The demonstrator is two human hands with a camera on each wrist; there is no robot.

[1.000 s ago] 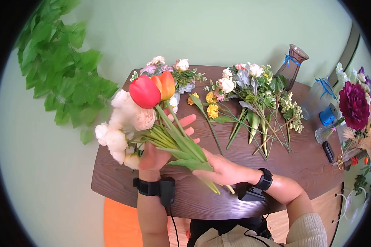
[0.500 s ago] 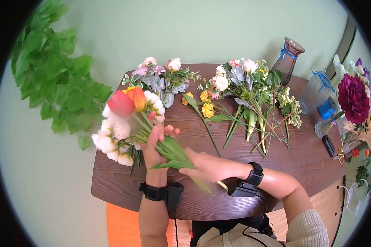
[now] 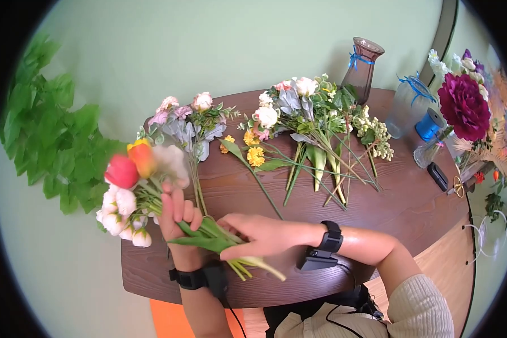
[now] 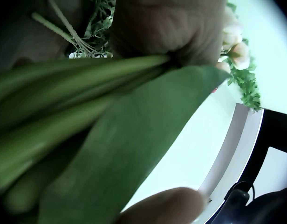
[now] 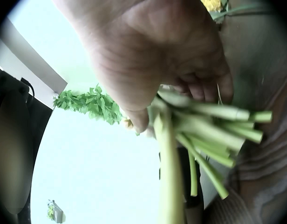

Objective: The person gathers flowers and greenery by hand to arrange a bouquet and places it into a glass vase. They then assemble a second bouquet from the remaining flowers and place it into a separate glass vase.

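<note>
In the head view, my left hand (image 3: 177, 217) has its fingers curled round the upper stems of a bouquet. The blossoms lean out to the left: a red tulip (image 3: 121, 172), an orange tulip (image 3: 141, 158) and several white flowers (image 3: 114, 217). Lower down, my right hand (image 3: 267, 234) holds the stems, and their cut ends stick out below it. A broad green leaf (image 4: 134, 126) and thick stems cross the left wrist view. Beneath my right hand (image 5: 167, 51), the right wrist view shows the stem ends (image 5: 213, 140) spread out and partly blurred.
Pink and white flowers (image 3: 203, 102) lie at the back left of the brown table (image 3: 219, 186). More mixed flowers (image 3: 266, 116) and yellow blossoms (image 3: 256, 156) lie centrally. A purple vase (image 3: 359, 73), a clear vase (image 3: 401, 110) and blue ribbon (image 3: 428, 125) stand right.
Both hands and the bouquet have moved left and down in the head view, which has itself shifted. The left fingers, more spread before, now curl at the stems.
</note>
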